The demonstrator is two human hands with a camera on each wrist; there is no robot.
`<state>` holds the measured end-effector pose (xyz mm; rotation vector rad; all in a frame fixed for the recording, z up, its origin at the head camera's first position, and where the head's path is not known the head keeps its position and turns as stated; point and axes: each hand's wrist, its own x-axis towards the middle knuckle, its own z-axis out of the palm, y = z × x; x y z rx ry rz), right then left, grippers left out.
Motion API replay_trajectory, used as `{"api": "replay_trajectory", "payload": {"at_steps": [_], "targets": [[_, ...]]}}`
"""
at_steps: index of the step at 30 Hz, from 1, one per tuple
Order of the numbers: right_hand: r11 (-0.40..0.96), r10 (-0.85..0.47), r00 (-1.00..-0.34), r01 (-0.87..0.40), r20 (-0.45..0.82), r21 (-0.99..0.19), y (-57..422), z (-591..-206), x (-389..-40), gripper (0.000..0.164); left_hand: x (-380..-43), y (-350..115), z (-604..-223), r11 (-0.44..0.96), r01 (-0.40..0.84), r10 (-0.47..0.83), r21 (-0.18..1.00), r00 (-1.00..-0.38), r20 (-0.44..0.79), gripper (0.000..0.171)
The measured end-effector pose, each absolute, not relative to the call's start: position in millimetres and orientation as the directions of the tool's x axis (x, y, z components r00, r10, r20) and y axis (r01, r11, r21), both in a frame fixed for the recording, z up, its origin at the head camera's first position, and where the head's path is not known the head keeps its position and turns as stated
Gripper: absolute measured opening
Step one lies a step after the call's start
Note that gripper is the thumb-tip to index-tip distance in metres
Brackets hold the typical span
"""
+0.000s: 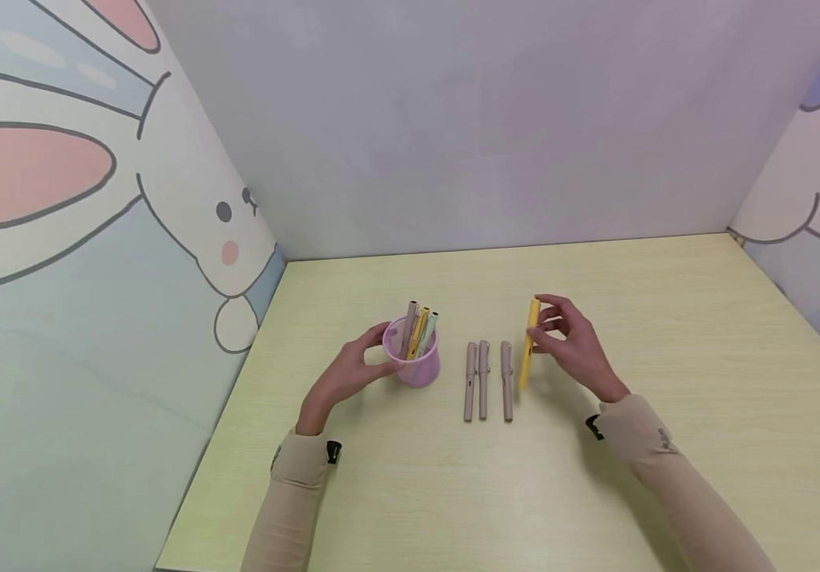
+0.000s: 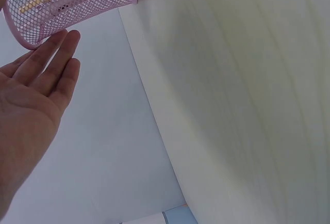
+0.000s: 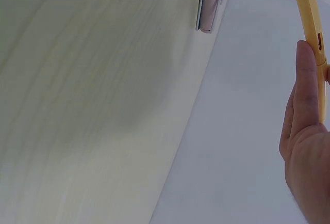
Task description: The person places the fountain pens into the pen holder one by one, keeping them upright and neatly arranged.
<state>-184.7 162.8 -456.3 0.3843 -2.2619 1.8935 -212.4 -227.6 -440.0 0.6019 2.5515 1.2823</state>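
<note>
A pink mesh pen cup point(image 1: 420, 373) stands on the table, holding a mauve pen point(image 1: 408, 326), a yellow pen and a pale green pen. My left hand point(image 1: 349, 372) holds the cup from its left side, thumb near the front and fingers at the back; in the left wrist view the fingers lie fairly straight against the mesh. My right hand point(image 1: 574, 342) pinches another yellow pen point(image 1: 528, 349) between thumb and fingers, nearly upright, to the right of three mauve pens point(image 1: 483, 381) lying side by side. In the right wrist view, this yellow pen point(image 3: 309, 17) runs along the fingers.
The pale wood table point(image 1: 396, 492) meets a plain grey wall point(image 1: 481, 143) at the back. Side panels with cartoon animals point(image 1: 188, 222) rise at left and right. The three mauve pens lie between the cup and my right hand.
</note>
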Motion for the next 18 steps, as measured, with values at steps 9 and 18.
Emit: {"api": "replay_trajectory", "payload": {"at_steps": [9,18], "targets": [[0.121,-0.082,-0.936,-0.35,0.342,-0.929,157,-454,-187,0.055,-213,-226,-442,0.537,0.266,0.453,0.8,-0.891,-0.008,0.079],[0.082,-0.078,-0.922,-0.386,0.38,-0.919,147,-452,-189,0.057,-213,-225,-443,0.538,0.269,0.455,0.799,-0.89,-0.007,0.079]]}}
